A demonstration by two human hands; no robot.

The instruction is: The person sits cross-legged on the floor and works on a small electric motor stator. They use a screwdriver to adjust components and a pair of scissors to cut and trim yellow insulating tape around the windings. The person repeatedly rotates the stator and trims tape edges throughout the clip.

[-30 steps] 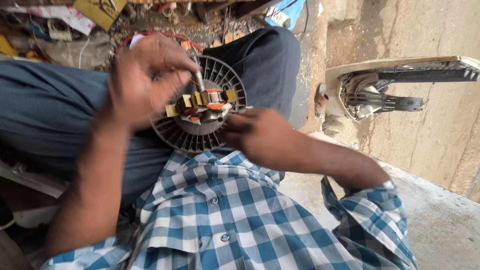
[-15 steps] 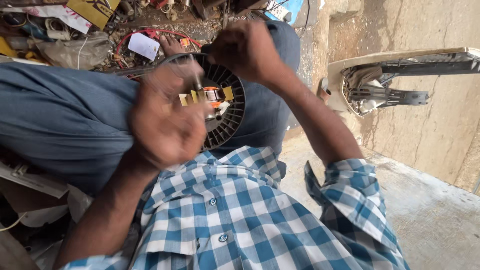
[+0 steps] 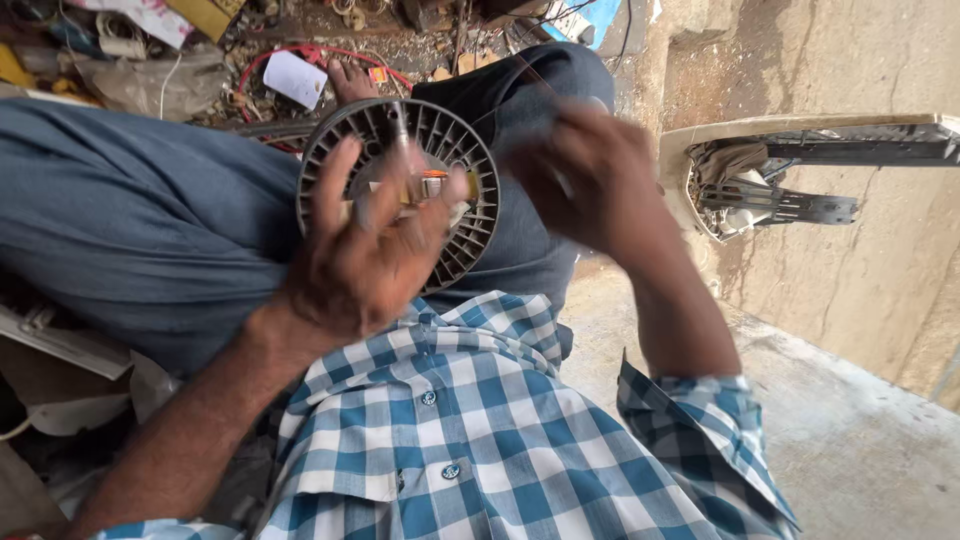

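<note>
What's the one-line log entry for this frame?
left hand: grips round grey finned motor disc on lap | right hand: blurred, apart from disc, appears empty

A round grey plastic wheel (image 3: 455, 170), a fan-like disc with thin radial fins running from hub to rim, stands tilted on edge across the lap, a little left of the scene's middle. Its open face looks toward the camera. At the hub sits a small cluster of parts (image 3: 432, 184) in orange, yellow and bare metal (too blurred to tell apart). The lower left part of the disc is hidden; the far and right arcs of the rim show clearly.
</note>
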